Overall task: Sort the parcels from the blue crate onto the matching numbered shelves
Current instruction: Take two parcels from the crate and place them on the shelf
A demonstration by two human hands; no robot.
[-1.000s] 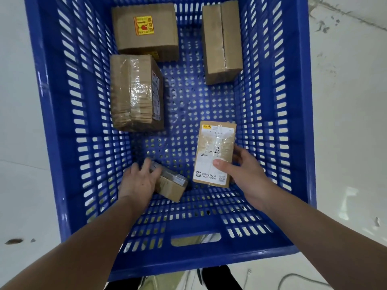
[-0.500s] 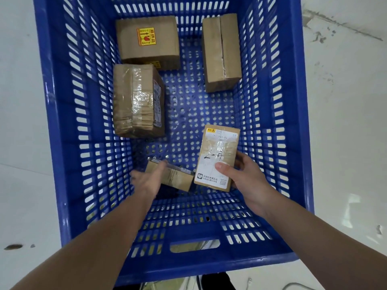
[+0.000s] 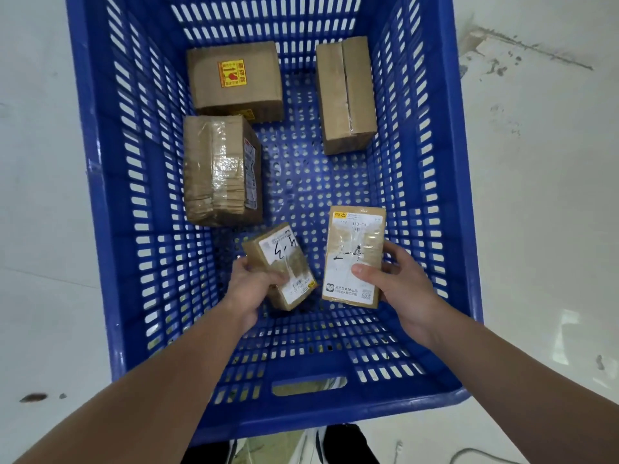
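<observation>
Both hands reach down into the blue crate, which stands on a pale floor. The left hand grips a small brown parcel, thumb curled over its white label, which carries a scrawled black mark; the parcel is tilted, its far end pointing up and left. The right hand holds a flat parcel by its near right edge, thumb pressed on the label face and fingers wrapped behind. The two held parcels sit just beside each other near the crate's front wall, not touching. Three more parcels lie on the crate floor: a tape-wrapped box by the left wall, a box with a yellow and red sticker in the far left corner, and a long taped carton at the far right
</observation>
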